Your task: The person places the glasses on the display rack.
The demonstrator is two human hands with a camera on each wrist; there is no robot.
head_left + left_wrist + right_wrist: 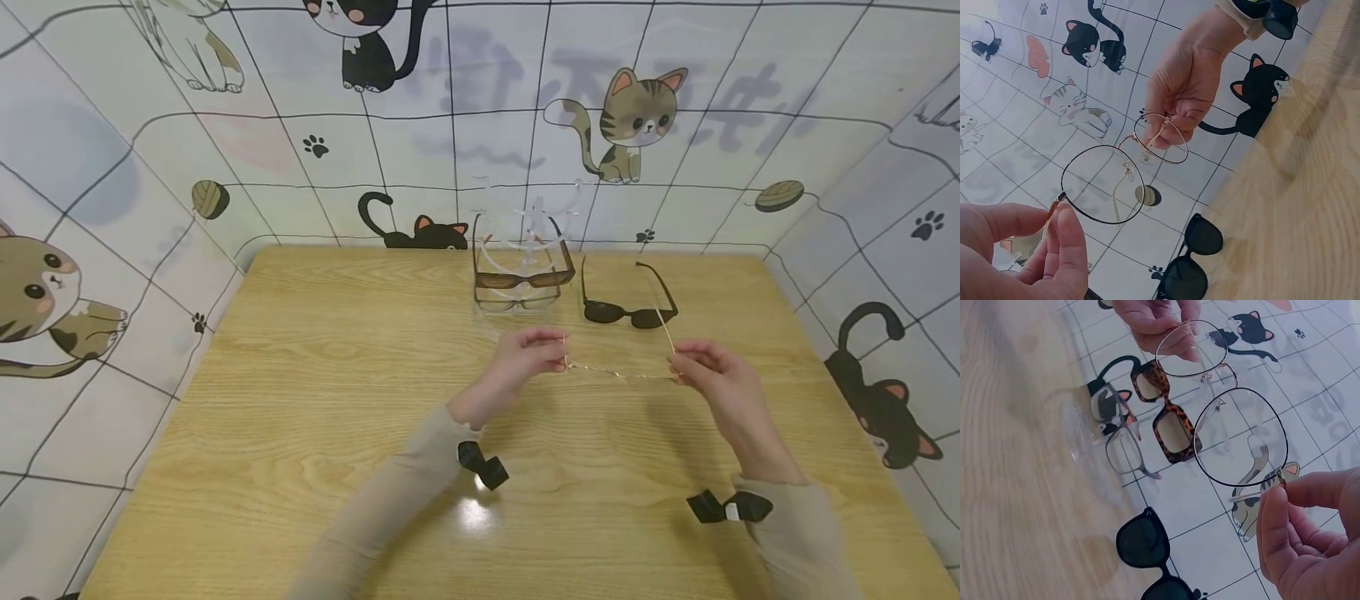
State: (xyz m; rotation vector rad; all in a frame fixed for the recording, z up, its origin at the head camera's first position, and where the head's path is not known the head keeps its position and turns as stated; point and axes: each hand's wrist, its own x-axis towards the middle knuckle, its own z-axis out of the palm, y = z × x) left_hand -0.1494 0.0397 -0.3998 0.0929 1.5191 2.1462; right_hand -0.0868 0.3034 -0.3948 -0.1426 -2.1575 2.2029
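Observation:
Between both hands hangs a pair of thin gold-rimmed round eyeglasses [617,374], held above the table. My left hand [522,358] pinches one end near the hinge, thumb against fingers. At the other end my right hand [716,377] pinches the frame by its hinge, and a gold temple arm [664,330] points away from it. In the left wrist view the round lens [1103,184] is nearest the left hand [1035,256]. The right wrist view has the right hand [1310,531] gripping the corner of the other lens [1241,437].
Black sunglasses [632,315] lie unfolded on the wooden table [337,358], beyond the hands. A clear stand [534,225] at the back carries tortoiseshell sunglasses [525,281] and grey-framed eyeglasses [517,305]. A cat-printed cloth [487,150] backs the table.

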